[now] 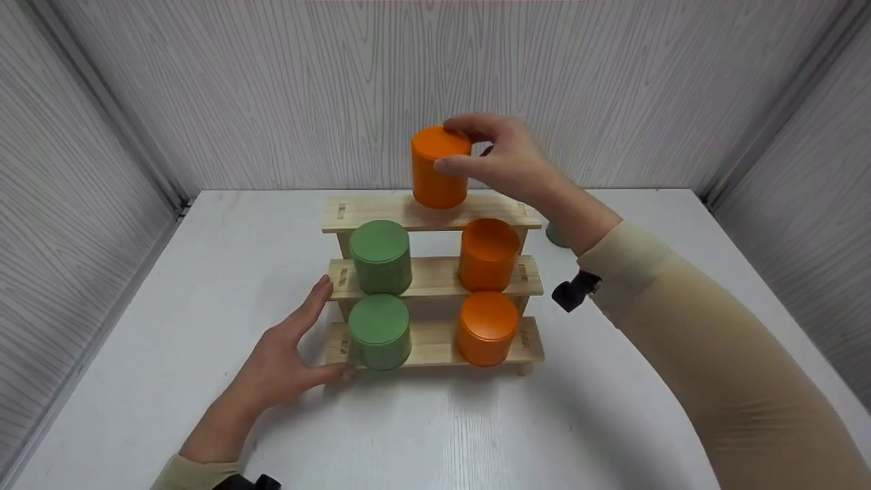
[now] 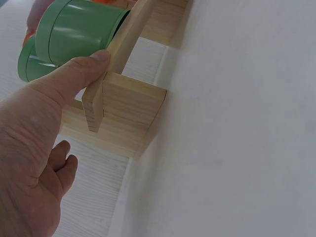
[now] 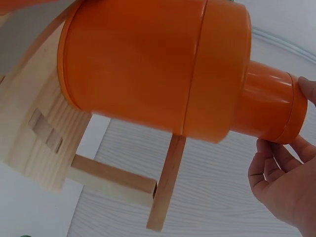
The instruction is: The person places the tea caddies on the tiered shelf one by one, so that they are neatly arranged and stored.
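A three-tier wooden rack (image 1: 435,272) holds lidded cylindrical canisters. My right hand (image 1: 507,160) pinches an orange canister (image 1: 441,173) near its lid, thumb at the front and fingers behind, at the top tier; whether its base touches the board I cannot tell. My left hand (image 1: 279,364) is spread at the rack's left end. In the left wrist view its thumb (image 2: 81,71) touches the edge of a board. Green canisters (image 1: 380,330) stand on the left of the lower two tiers, orange canisters (image 1: 487,330) on the right.
Partly hidden by my right forearm, a green object (image 1: 558,235) sits on the white table (image 1: 422,435) behind the rack's right side. Grey wood-grain panels (image 1: 306,88) enclose the table at the back and both sides.
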Tool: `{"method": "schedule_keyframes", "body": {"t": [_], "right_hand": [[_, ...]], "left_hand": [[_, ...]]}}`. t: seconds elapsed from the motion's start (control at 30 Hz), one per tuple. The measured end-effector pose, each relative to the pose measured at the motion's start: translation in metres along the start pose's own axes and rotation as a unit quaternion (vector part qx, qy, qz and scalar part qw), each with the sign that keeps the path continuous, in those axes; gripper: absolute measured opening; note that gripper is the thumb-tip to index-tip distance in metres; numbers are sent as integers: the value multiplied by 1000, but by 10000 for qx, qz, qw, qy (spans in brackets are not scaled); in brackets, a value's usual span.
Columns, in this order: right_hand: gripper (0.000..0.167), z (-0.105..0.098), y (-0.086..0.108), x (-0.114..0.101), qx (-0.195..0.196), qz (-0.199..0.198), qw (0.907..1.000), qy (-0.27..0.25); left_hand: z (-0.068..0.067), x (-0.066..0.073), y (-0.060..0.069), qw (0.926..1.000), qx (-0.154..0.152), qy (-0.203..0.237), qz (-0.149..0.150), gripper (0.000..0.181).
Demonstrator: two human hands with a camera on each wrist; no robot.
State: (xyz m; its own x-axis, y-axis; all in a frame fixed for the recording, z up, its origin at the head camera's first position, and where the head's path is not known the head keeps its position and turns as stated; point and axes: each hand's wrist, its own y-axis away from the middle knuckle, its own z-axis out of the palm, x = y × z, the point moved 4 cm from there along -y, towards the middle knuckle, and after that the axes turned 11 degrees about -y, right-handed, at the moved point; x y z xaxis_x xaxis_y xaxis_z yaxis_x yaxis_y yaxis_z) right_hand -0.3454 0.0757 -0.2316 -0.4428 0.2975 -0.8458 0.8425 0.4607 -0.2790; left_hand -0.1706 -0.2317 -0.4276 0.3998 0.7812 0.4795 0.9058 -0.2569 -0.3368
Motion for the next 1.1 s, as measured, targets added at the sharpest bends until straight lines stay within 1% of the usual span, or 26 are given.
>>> {"method": "schedule_keyframes", "body": {"t": [0.2, 0.43, 0.57, 0.67, 0.8, 0.9, 1.1], "right_hand": [[58, 19, -9, 2, -33, 99, 9999, -95], [57, 41, -14, -2, -124, -165, 9997, -157], [57, 53, -16, -5, -178, -181, 9995, -198], [57, 61, -17, -7, -221, -190, 9993, -245], [58, 68, -17, -8, -252, -191, 9993, -194], [58, 71, -17, -9, -274, -161, 9994, -164], [57, 75, -17, -9, -329, -157, 9989, -279]], "left_hand": [[1, 1, 0, 10000, 16, 28, -1, 128], [0, 1, 1, 10000, 18, -12, 19, 127], [-1, 0, 2, 10000, 4, -8, -24, 127], [-2, 0, 3, 10000, 27, -33, 13, 127], [-1, -1, 3, 10000, 40, -74, 44, 127], [-1, -1, 3, 10000, 18, -38, -9, 127], [-1, -2, 4, 10000, 8, 32, -30, 125]]}}
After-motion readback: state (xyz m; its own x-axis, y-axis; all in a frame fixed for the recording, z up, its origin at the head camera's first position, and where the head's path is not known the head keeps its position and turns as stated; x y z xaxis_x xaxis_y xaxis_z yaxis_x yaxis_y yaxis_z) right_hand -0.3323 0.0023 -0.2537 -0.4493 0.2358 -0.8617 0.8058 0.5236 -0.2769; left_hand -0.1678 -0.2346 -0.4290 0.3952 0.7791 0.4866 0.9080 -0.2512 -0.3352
